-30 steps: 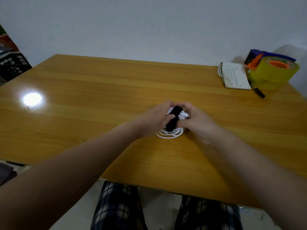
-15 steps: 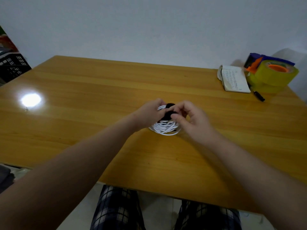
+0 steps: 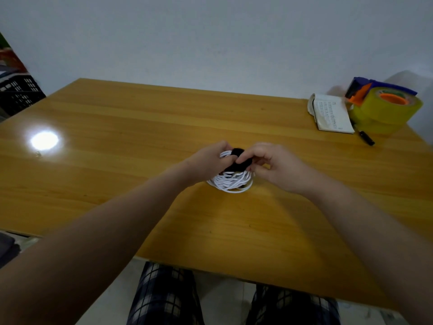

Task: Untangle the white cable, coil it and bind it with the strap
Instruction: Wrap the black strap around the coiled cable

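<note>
Our left hand (image 3: 206,163) gripped the coiled white cable (image 3: 232,182), midway between the side edges of the table (image 3: 117,127), as our right hand (image 3: 276,170) pinched the strap (image 3: 236,167) around it; fastening its end seemed next.

Layout. The coiled cable (image 3: 230,182) lies on the counter (image 3: 117,184) near its middle, slightly toward the right edge. The strap (image 3: 236,166) sits on top of the coil, across its far part. The left hand (image 3: 206,164) grips the coil from the left and the right hand (image 3: 274,167) pinches the strap from the right, so the coil lies between them. A tape dispenser (image 3: 384,109) stands at the far right corner. A notebook (image 3: 331,116) lies just beside it on its left, and a pen (image 3: 365,138) lies just before it. A crate (image 3: 17,96) stands beyond the left edge, off the counter.
</note>
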The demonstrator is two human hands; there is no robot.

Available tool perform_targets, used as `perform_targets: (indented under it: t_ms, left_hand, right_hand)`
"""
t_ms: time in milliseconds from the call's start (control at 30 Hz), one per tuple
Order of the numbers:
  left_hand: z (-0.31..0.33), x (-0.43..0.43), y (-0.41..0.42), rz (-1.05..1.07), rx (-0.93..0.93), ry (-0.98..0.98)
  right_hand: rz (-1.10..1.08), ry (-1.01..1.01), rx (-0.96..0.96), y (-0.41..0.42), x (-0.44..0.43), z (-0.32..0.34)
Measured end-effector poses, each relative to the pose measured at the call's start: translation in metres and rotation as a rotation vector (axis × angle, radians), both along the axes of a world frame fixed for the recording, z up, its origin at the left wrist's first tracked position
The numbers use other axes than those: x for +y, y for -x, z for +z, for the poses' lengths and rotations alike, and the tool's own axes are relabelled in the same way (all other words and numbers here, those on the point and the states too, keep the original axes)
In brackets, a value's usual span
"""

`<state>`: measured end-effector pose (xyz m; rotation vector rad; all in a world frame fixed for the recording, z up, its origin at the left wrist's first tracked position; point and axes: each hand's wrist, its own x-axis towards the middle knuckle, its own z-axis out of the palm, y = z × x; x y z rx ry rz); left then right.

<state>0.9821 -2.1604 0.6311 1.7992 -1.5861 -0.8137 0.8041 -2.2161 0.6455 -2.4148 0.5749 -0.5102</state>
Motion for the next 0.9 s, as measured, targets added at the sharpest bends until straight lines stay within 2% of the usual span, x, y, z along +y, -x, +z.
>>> perform_targets:
  t_ms: [167, 300, 400, 467, 533, 567, 633, 700, 767, 867, 900]
  left_hand:
    - [0.003, 0.001, 0.000, -0.057, -0.002, 0.007]
    - [0.006, -0.001, 0.002, -0.079, -0.112, 0.045]
    - [0.006, -0.003, 0.000, -0.092, -0.187, 0.097]
    - [0.005, -0.003, -0.004, -0.105, -0.250, 0.125]
    - [0.003, -0.003, -0.011, -0.067, -0.280, 0.141]
    - [0.003, -0.003, -0.014, -0.037, -0.277, 0.150]
    - [0.001, -0.001, -0.015, -0.016, -0.250, 0.160]
    - [-0.001, 0.001, -0.011, -0.050, -0.220, 0.158]
    - [-0.003, 0.003, -0.004, -0.059, -0.186, 0.159]
    - [-0.001, 0.001, -0.003, -0.004, -0.070, 0.149]
    - [0.001, 0.002, -0.004, 0.011, -0.039, 0.134]
  right_hand:
    - [0.051, -0.005, 0.144, -0.001, 0.001, 0.014]
    - [0.093, 0.198, 0.297, -0.007, 0.001, 0.017]
    - [0.061, 0.259, 0.273, -0.006, -0.002, 0.011]
    - [0.105, 0.089, 0.112, -0.002, -0.002, 0.009]
    - [0.130, -0.303, -0.119, 0.004, 0.003, 0.011]
    - [0.134, -0.418, -0.207, 0.007, 0.006, 0.013]
    - [0.115, -0.448, -0.235, 0.008, 0.006, 0.011]
    - [0.123, -0.465, -0.177, 0.007, 0.002, 0.010]
    - [0.086, -0.350, -0.105, 0.003, 0.000, 0.010]
    - [-0.062, 0.092, -0.122, -0.004, -0.005, 0.005]
    - [-0.083, 0.177, -0.149, -0.006, -0.007, 0.003]
